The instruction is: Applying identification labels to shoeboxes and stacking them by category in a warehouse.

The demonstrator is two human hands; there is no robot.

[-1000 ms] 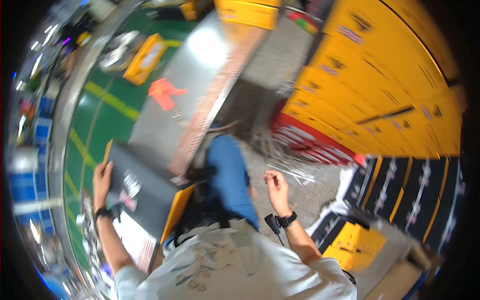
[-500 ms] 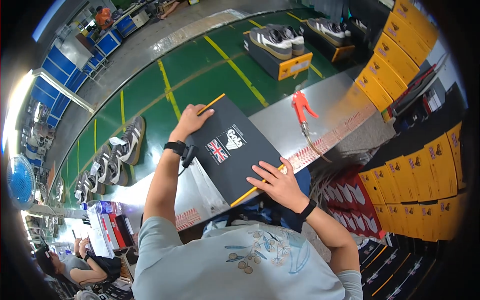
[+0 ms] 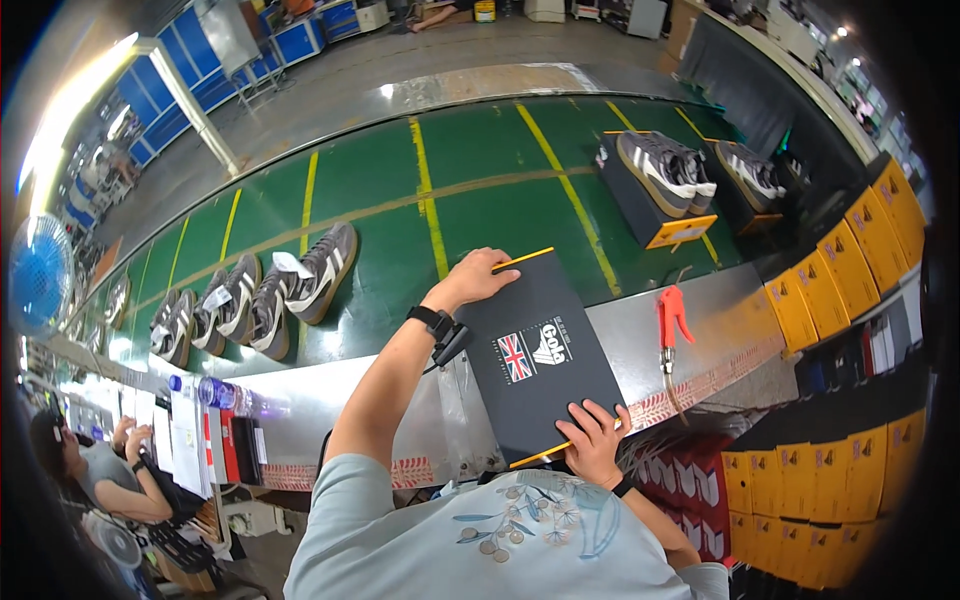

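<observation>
A flat black shoe box (image 3: 535,365) with yellow edges and a small flag mark on its lid lies on the grey metal ledge (image 3: 400,400) before a green conveyor belt (image 3: 480,200). My left hand (image 3: 478,278) grips the box's far corner. My right hand (image 3: 592,440) holds its near corner, fingers spread on the lid. A dark band sits on each wrist.
Grey sneakers (image 3: 320,270) lie in a row on the belt at left. More pairs (image 3: 660,165) rest on open black boxes at right. A red tool (image 3: 670,320) lies on the ledge. Yellow boxes (image 3: 850,270) are stacked at right. A seated person (image 3: 100,470) works at lower left.
The view swung from the floor and yellow boxes to the conveyor. The black box came from my left side up onto the ledge, and my right hand took hold of it.
</observation>
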